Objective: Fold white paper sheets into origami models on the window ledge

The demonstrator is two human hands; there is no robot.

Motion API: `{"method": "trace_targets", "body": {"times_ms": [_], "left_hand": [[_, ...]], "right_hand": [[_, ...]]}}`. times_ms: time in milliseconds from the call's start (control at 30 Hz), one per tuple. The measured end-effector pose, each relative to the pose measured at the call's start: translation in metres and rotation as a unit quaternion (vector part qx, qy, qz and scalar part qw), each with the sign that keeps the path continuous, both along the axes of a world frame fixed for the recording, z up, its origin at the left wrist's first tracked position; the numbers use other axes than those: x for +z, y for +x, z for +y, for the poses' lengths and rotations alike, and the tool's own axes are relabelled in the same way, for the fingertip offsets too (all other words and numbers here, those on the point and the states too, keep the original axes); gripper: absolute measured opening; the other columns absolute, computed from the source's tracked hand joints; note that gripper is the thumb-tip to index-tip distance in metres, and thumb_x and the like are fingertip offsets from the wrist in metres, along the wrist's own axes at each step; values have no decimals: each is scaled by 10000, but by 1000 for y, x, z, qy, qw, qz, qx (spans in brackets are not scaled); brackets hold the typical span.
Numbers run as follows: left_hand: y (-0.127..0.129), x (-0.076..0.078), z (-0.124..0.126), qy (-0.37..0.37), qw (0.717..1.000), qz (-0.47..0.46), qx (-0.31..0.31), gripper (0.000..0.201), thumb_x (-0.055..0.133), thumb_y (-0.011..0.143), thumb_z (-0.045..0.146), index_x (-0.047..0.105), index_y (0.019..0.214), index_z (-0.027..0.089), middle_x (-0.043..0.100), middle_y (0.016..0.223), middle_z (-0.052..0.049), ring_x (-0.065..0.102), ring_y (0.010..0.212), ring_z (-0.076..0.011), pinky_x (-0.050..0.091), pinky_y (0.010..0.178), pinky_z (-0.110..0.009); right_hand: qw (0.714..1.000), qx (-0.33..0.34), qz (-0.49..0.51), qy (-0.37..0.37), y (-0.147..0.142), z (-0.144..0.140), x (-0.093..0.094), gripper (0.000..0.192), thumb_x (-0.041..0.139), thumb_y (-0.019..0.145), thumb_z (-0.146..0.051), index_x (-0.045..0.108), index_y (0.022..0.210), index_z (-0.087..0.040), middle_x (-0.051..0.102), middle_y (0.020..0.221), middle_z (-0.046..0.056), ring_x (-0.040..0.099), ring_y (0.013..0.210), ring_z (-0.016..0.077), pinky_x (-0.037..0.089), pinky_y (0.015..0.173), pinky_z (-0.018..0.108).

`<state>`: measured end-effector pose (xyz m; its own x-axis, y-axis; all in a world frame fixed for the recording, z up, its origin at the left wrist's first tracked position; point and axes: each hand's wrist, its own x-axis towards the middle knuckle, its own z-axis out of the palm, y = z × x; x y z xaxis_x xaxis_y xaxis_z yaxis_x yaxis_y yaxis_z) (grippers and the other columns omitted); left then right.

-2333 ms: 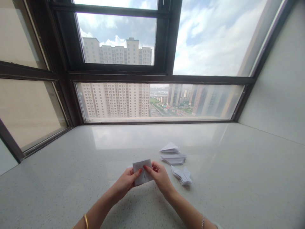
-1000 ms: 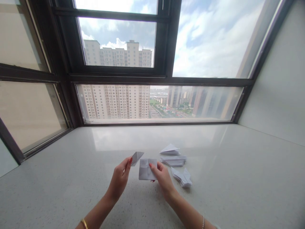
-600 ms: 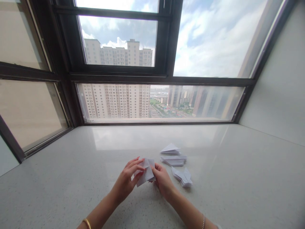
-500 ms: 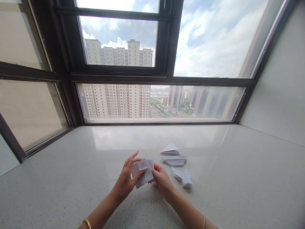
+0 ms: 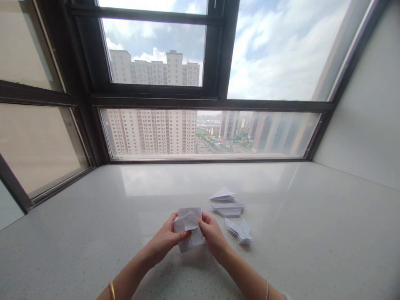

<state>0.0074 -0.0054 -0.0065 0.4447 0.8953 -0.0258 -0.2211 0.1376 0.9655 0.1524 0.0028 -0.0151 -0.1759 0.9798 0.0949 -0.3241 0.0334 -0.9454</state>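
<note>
Fingers of the left hand (image 5: 165,236), raised over the folded white paper (image 5: 190,222) a moment ago, now tuck behind its edge, thumb laid across the front. Both hands grip the paper, the right hand (image 5: 215,235) pinching its right side, so it sits squarely between them, neither hand nearer. From where I stand, its squares overlap askew, the whole running slightly longer away from the wearer. Just beyond the right hand, on the speckled white sill (image 5: 93,225), lie a folded triangle (image 5: 223,193), a long folded strip (image 5: 228,209) and a pointed folded stack (image 5: 240,231).
</note>
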Motion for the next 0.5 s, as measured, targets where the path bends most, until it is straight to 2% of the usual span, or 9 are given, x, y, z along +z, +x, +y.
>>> {"method": "trace_targets", "body": {"times_ms": [300,400,500], "left_hand": [[-1,0,2,45,998,9,47,634,700,595,312,374,1128,200,563,1059,-98,525,970,-245,399,790,-328],[-4,-3,6,54,995,32,75,608,703,577,341,396,1079,189,552,1060,-106,556,906,-229,414,771,-332],[-8,-8,11,65,983,106,132,516,713,534,381,466,931,164,573,971,-86,580,762,-192,437,682,-305]], "right_hand": [[998,-25,-51,40,0,1,2,371,622,585,-482,624,749,-150,592,571,-4,503,541,135,362,508,224],[998,-31,-48,38,0,1,0,365,618,593,-479,616,750,-150,584,562,-9,501,539,132,366,510,221],[997,-39,-51,35,1,1,1,369,603,598,-502,605,720,-154,586,573,-7,511,551,139,374,519,227]]}}
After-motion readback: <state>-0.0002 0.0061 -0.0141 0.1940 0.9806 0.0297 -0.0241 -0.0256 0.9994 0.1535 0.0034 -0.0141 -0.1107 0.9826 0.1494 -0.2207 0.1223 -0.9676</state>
